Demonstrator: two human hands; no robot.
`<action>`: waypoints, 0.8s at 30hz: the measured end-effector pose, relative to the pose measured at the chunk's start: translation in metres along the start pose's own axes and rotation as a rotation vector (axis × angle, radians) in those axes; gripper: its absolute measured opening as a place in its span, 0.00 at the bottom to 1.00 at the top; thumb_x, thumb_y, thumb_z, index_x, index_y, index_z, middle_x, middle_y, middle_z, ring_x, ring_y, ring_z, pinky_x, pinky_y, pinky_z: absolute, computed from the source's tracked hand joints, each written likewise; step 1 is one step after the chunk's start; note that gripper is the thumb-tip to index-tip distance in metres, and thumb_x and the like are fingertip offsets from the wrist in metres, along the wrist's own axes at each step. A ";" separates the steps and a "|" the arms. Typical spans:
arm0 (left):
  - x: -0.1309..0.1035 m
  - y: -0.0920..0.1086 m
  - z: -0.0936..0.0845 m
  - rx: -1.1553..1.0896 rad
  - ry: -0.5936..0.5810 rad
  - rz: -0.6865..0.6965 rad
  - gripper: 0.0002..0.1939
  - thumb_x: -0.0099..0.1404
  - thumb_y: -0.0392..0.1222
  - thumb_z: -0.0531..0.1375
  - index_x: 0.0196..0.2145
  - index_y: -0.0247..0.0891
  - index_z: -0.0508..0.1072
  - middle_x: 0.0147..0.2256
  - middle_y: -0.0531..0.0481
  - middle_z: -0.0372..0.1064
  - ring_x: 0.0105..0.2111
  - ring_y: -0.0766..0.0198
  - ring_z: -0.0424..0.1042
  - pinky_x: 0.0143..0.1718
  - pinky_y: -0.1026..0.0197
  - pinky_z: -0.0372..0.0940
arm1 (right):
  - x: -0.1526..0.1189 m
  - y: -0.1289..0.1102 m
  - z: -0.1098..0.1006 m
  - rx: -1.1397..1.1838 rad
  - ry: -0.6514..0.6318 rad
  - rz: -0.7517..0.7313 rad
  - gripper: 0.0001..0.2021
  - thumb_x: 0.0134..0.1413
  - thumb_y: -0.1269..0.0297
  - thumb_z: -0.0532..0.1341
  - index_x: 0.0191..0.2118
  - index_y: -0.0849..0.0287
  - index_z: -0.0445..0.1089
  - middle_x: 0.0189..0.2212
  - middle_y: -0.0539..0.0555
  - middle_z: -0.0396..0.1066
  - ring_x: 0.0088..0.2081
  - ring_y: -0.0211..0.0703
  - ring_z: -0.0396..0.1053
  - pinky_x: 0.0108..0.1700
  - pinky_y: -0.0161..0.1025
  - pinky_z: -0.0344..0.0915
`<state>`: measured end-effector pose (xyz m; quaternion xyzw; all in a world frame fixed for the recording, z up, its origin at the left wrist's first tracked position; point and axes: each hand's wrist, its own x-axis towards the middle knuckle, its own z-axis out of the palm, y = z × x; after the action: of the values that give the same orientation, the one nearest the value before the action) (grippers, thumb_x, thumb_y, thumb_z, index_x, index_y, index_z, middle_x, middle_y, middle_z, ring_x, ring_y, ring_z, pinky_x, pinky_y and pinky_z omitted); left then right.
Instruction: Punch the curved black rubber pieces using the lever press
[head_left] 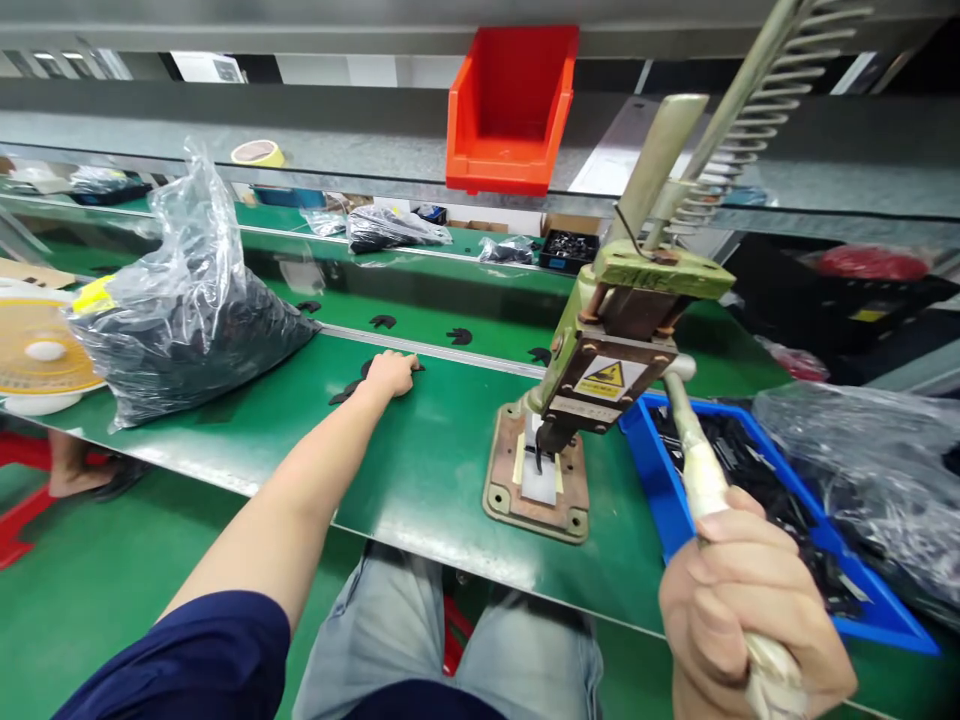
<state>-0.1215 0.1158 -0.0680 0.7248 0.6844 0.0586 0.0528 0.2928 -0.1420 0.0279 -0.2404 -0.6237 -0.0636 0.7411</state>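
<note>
My right hand (750, 600) is wrapped around the tape-wound lever handle (701, 470) of a green hand press (611, 340). A light metal plate (538, 482) lies on the press base, beneath the lowered-looking dark ram tip. Stretched out to the left, my left hand (391, 374) is on the green table with its fingers curled around a small flat black piece (419, 367), mostly hidden under the fingers. Beside that hand lie other flat black pieces (345, 392). More notched black pieces (459, 336) are spaced along the far green strip behind the metal rail.
A clear bag of dark parts (195, 330) stands at left, near an orange fan (45, 345). Right of the press sits a blue bin (885, 615) of black parts, with a plastic bag (870, 470) beside it. A red bin (510, 165) hangs from the shelf above.
</note>
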 end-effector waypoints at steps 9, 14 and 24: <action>-0.042 0.055 0.015 -0.174 -0.218 0.171 0.22 0.65 0.48 0.66 0.54 0.40 0.76 0.48 0.45 0.79 0.47 0.55 0.78 0.49 0.60 0.70 | -0.002 -0.008 -0.005 -0.023 -0.082 0.084 0.11 0.55 0.66 0.66 0.24 0.55 0.66 0.25 0.48 0.69 0.36 0.45 0.72 0.58 0.66 0.68; -0.067 0.065 0.013 -0.255 -0.223 0.227 0.27 0.66 0.60 0.63 0.55 0.40 0.77 0.51 0.41 0.75 0.50 0.52 0.76 0.55 0.57 0.68 | -0.001 -0.012 -0.011 -0.020 -0.134 0.098 0.10 0.55 0.66 0.66 0.25 0.54 0.67 0.25 0.49 0.69 0.37 0.47 0.72 0.59 0.68 0.68; -0.080 0.064 0.012 -0.491 -0.298 0.261 0.17 0.58 0.56 0.69 0.36 0.40 0.76 0.35 0.47 0.72 0.35 0.57 0.72 0.37 0.60 0.67 | -0.002 -0.011 -0.007 -0.008 -0.105 0.098 0.09 0.54 0.66 0.66 0.25 0.55 0.67 0.26 0.48 0.69 0.38 0.47 0.72 0.59 0.69 0.67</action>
<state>-0.0615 0.0325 -0.0709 0.7728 0.5356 0.1217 0.3180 0.2942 -0.1553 0.0283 -0.2766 -0.6489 -0.0174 0.7086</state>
